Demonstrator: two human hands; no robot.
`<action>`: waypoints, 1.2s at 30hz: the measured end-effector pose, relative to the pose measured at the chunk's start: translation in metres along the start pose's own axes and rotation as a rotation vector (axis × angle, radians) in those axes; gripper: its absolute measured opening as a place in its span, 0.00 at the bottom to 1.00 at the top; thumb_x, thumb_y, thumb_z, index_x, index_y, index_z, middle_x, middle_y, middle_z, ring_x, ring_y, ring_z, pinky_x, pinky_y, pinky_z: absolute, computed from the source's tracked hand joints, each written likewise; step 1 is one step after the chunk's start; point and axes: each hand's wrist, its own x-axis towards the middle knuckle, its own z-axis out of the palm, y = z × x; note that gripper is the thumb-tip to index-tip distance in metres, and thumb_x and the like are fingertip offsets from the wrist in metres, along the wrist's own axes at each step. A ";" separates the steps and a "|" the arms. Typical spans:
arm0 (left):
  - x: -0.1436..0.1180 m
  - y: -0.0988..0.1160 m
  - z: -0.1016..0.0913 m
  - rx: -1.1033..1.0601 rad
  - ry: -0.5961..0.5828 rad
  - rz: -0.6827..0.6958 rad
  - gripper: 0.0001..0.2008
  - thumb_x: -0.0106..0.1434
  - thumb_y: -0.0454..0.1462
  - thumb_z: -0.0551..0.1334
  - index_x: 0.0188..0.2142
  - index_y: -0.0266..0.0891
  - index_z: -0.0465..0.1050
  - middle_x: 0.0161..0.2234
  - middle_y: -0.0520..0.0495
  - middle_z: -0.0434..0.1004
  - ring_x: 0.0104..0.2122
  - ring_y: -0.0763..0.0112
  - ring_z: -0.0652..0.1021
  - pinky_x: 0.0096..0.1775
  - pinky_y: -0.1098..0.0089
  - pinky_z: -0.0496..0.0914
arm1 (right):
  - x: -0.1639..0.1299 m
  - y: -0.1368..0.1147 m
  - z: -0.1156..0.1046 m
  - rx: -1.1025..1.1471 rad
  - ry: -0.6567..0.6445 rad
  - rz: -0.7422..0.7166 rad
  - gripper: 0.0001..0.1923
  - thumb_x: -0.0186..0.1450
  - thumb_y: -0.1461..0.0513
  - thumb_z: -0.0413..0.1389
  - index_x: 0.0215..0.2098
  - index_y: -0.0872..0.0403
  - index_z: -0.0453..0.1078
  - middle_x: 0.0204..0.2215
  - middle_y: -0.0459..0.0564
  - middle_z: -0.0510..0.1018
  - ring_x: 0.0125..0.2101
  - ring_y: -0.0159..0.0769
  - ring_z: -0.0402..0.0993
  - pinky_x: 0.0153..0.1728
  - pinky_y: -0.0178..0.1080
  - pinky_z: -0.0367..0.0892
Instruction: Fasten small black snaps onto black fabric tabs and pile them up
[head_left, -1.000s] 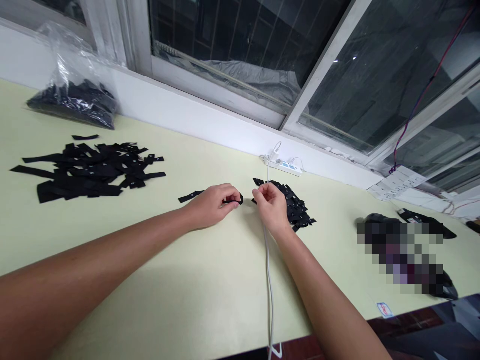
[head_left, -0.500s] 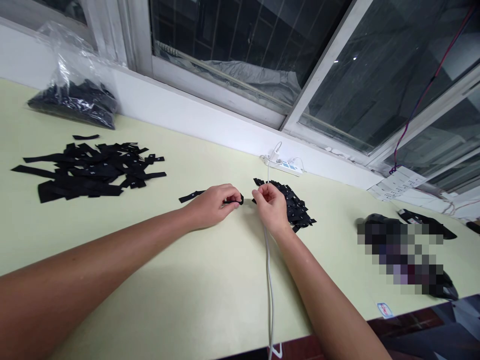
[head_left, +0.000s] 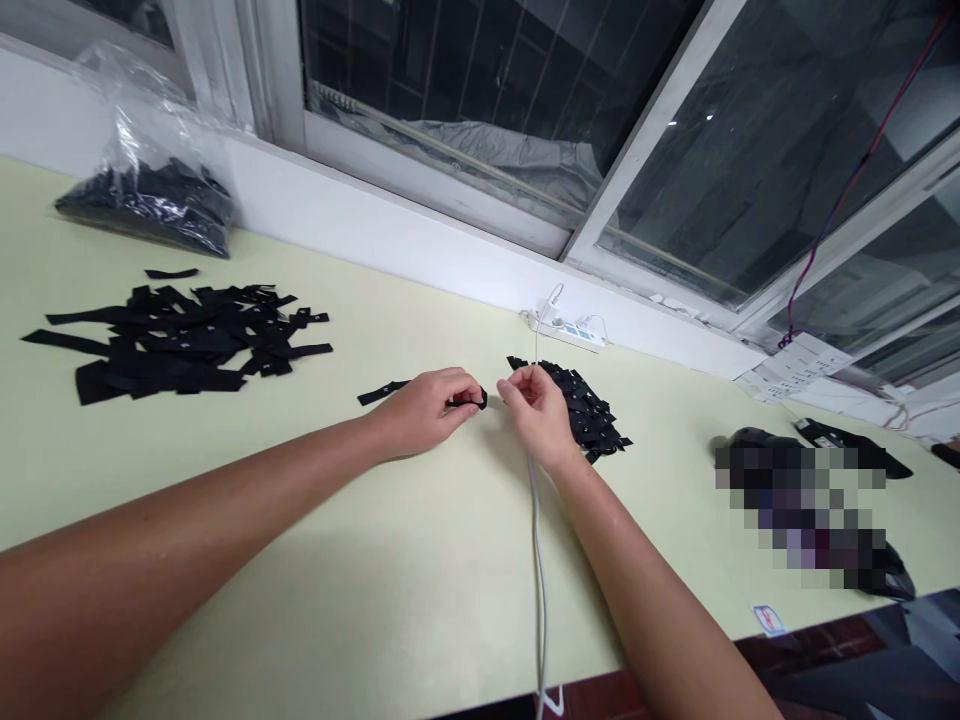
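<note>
1. Head view looks down on a pale green counter point(head_left: 420, 590) under a window, with two bare forearms reaching forward.
2. Left hand point(head_left: 424, 410) rests on the counter, its grip pinched together on a small black strip point(head_left: 469, 401), whose end shows just past the fingertips.
3. Another black strip point(head_left: 381, 391) lies flat on the counter just behind the left hand.
4. Right hand point(head_left: 536, 415) sits just right of the left one, close but not touching. Its fingers curl inward; whether they hold anything cannot be told.
5. Small pile point(head_left: 589, 410) of short black pieces lies touching the far side of the right hand.
6. White cable point(head_left: 538, 560) runs from the near counter edge, under the right wrist, up to a power strip point(head_left: 570, 331) by the wall.
7. Large pile point(head_left: 176, 340) of longer black strips lies well apart at far left.
8. Clear bag point(head_left: 146, 190) of black pieces sits behind that pile against the wall.
9. Dark items point(head_left: 855, 440) lie at far right, partly blurred out.
</note>
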 end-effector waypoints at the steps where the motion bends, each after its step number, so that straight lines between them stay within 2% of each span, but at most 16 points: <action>1: 0.000 0.000 0.000 -0.001 0.000 0.003 0.04 0.66 0.36 0.58 0.37 0.41 0.72 0.36 0.51 0.73 0.34 0.70 0.72 0.37 0.68 0.66 | -0.001 -0.001 0.001 -0.011 -0.052 -0.025 0.12 0.61 0.53 0.59 0.37 0.51 0.69 0.35 0.47 0.77 0.35 0.36 0.73 0.37 0.38 0.67; 4: 0.000 0.000 0.000 -0.003 0.007 -0.004 0.05 0.66 0.35 0.57 0.37 0.41 0.72 0.36 0.50 0.74 0.35 0.70 0.73 0.37 0.68 0.66 | -0.005 -0.005 0.002 -0.066 -0.232 -0.093 0.13 0.62 0.55 0.58 0.44 0.50 0.72 0.44 0.50 0.79 0.44 0.39 0.74 0.45 0.41 0.68; 7: 0.001 0.000 0.000 0.003 0.016 -0.038 0.05 0.65 0.34 0.57 0.37 0.41 0.72 0.36 0.51 0.74 0.35 0.69 0.73 0.37 0.68 0.65 | -0.008 -0.010 0.002 -0.098 -0.319 -0.131 0.11 0.65 0.56 0.56 0.44 0.50 0.74 0.42 0.49 0.80 0.43 0.38 0.75 0.46 0.41 0.68; 10: 0.001 -0.001 0.000 0.009 0.021 -0.073 0.03 0.64 0.35 0.58 0.36 0.41 0.71 0.35 0.51 0.74 0.34 0.70 0.73 0.36 0.68 0.65 | -0.008 -0.011 0.002 -0.145 -0.311 -0.173 0.10 0.65 0.55 0.57 0.41 0.50 0.75 0.40 0.48 0.80 0.42 0.37 0.74 0.45 0.41 0.67; 15: 0.001 -0.001 0.000 0.013 0.043 -0.070 0.04 0.65 0.38 0.57 0.34 0.40 0.68 0.34 0.51 0.73 0.32 0.70 0.71 0.35 0.68 0.65 | -0.005 -0.005 0.001 -0.198 -0.239 -0.188 0.09 0.62 0.54 0.59 0.35 0.51 0.75 0.40 0.51 0.76 0.37 0.36 0.72 0.37 0.39 0.67; 19: 0.001 0.000 0.000 0.010 0.066 -0.077 0.05 0.65 0.39 0.57 0.35 0.40 0.68 0.35 0.49 0.73 0.32 0.69 0.72 0.34 0.67 0.65 | -0.003 -0.003 -0.002 -0.136 -0.233 -0.204 0.06 0.62 0.57 0.57 0.33 0.52 0.72 0.42 0.51 0.76 0.43 0.38 0.72 0.42 0.39 0.66; 21: 0.001 -0.001 0.000 0.010 0.067 -0.095 0.05 0.66 0.39 0.57 0.36 0.40 0.68 0.34 0.50 0.73 0.31 0.69 0.71 0.33 0.67 0.65 | -0.002 -0.003 -0.002 -0.064 -0.243 -0.143 0.07 0.62 0.57 0.58 0.33 0.52 0.71 0.40 0.50 0.77 0.42 0.38 0.72 0.41 0.39 0.66; 25: 0.002 -0.001 -0.001 -0.028 0.096 -0.154 0.06 0.65 0.40 0.59 0.34 0.40 0.69 0.31 0.51 0.73 0.30 0.70 0.72 0.33 0.68 0.65 | -0.001 -0.003 -0.002 0.162 -0.309 0.066 0.10 0.61 0.54 0.58 0.34 0.52 0.70 0.30 0.46 0.77 0.30 0.33 0.71 0.33 0.37 0.65; 30: 0.004 -0.001 -0.003 -0.128 0.106 -0.177 0.09 0.64 0.43 0.61 0.35 0.40 0.72 0.32 0.51 0.76 0.33 0.69 0.74 0.36 0.67 0.68 | 0.003 -0.006 -0.003 0.313 -0.229 0.136 0.11 0.58 0.55 0.60 0.35 0.54 0.72 0.28 0.47 0.77 0.31 0.34 0.73 0.36 0.38 0.68; 33: 0.004 0.000 -0.004 -0.144 0.098 -0.223 0.11 0.65 0.45 0.60 0.38 0.40 0.75 0.34 0.50 0.78 0.31 0.70 0.75 0.36 0.67 0.69 | 0.012 -0.005 -0.020 0.256 -0.154 0.217 0.13 0.56 0.55 0.61 0.35 0.54 0.74 0.27 0.47 0.77 0.26 0.32 0.71 0.33 0.37 0.68; 36: 0.003 -0.001 -0.003 -0.142 0.108 -0.245 0.12 0.65 0.45 0.60 0.40 0.40 0.76 0.36 0.48 0.79 0.31 0.70 0.75 0.36 0.67 0.70 | 0.024 0.007 -0.054 0.027 -0.023 0.262 0.13 0.56 0.55 0.59 0.35 0.54 0.76 0.27 0.48 0.77 0.26 0.35 0.71 0.30 0.38 0.66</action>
